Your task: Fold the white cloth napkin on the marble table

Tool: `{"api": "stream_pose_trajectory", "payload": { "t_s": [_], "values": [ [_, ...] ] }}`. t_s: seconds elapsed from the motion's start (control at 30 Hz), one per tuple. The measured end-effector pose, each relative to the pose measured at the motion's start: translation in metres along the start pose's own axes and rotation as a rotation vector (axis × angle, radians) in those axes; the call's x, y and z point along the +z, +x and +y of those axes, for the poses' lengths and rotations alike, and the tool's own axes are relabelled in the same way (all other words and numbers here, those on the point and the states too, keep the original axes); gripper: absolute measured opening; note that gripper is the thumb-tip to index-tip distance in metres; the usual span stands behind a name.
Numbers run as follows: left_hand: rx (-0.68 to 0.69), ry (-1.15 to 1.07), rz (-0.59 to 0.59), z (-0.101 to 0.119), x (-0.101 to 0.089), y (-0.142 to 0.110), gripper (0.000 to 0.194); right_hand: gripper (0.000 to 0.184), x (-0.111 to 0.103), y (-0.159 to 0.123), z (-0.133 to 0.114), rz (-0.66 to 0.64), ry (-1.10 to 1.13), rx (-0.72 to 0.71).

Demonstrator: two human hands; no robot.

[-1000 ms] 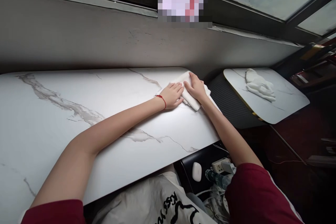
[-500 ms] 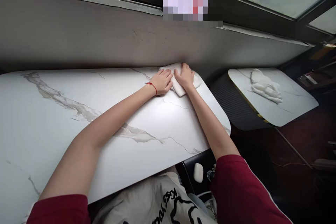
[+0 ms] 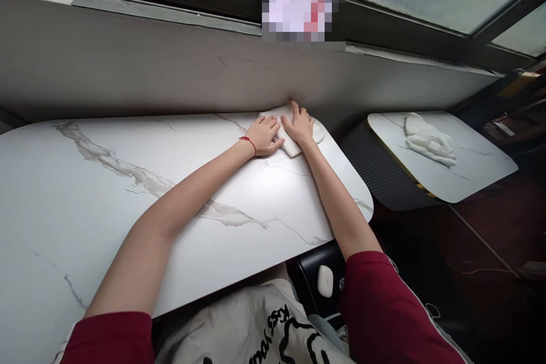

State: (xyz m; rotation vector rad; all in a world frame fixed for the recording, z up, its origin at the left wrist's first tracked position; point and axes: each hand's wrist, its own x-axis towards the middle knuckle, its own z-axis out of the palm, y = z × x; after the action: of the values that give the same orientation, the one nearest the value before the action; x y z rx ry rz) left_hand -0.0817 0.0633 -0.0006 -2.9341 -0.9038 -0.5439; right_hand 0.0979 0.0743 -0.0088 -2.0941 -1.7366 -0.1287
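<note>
A: L fingers lie close together, R fingers spread; both on white cloth, near far edge of counter.
B: Why flat?
A: Prob. for even pressure, w/o cloth bunching.

Two hands, two cloths, two tabletops

A pixelated patch hides whatever is behind.

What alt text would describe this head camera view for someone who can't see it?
Two bare hands, left and right, press a white cloth onto a marble-patterned table near a gray wall. Another white cloth lies crumpled on a smaller matching table to the right.
</note>
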Motion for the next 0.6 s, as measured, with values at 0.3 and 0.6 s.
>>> {"api": "stream_pose_trajectory", "payload": {
  "t_s": [0.3, 0.6],
  "values": [
    [0.009, 0.013, 0.005, -0.0008, 0.0015, -0.0004, 0.056, 0.051, -0.0003, -0.0023, -0.0003, -0.009, 0.008, -0.044],
    [0.014, 0.016, 0.005, -0.0015, 0.0007, -0.0005, 0.055, 0.044, -0.0046, -0.0028, -0.0050, -0.038, 0.027, -0.085]
  ]
}}
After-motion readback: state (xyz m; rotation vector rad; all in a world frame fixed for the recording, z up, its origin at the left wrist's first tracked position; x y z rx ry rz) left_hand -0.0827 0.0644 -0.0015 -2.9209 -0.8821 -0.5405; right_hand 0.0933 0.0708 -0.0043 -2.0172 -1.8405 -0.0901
